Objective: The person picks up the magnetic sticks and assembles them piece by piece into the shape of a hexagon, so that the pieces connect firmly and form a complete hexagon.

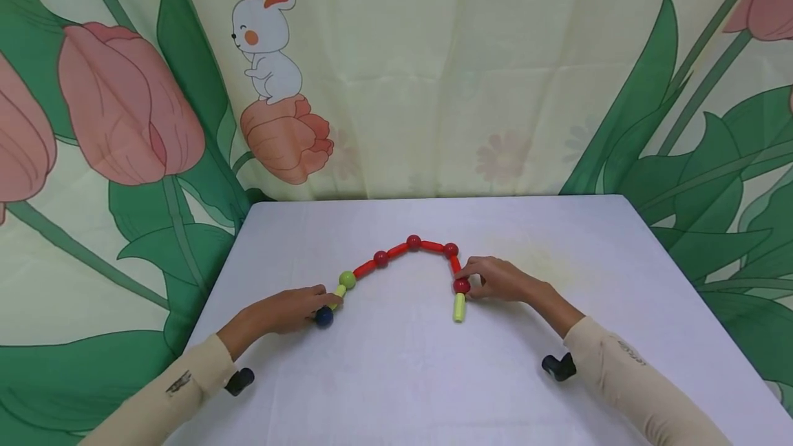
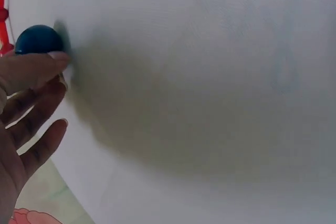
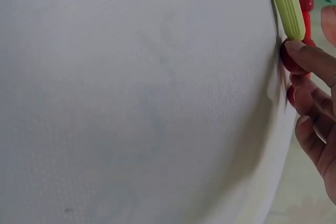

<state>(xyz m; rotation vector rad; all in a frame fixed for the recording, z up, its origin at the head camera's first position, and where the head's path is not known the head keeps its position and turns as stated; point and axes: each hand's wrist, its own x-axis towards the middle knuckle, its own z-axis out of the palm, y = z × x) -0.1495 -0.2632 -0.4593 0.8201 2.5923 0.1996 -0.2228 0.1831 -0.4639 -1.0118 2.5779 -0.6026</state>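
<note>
A curved chain of balls and rods lies on the table, arching away from me. At its left end my left hand [image 1: 296, 310] pinches a dark blue ball [image 1: 324, 316], the thumb lying across the ball [image 2: 39, 39] in the left wrist view. Beyond it come a light green rod [image 1: 340, 290], partly covered by the fingers, and a green ball [image 1: 347, 279]. Red rods [image 1: 365, 268] and red balls [image 1: 414, 242] form the arch. On the right, my right hand [image 1: 495, 279] pinches the last red ball [image 3: 292, 60]. From that ball a ribbed light green rod [image 3: 287, 6] points towards me.
The white-covered table [image 1: 396, 370] extends around the chain, its far edge behind the arch. A curtain [image 1: 396, 74] printed with tulips and a rabbit hangs behind. Small black devices [image 1: 240, 381] sit by both sleeves.
</note>
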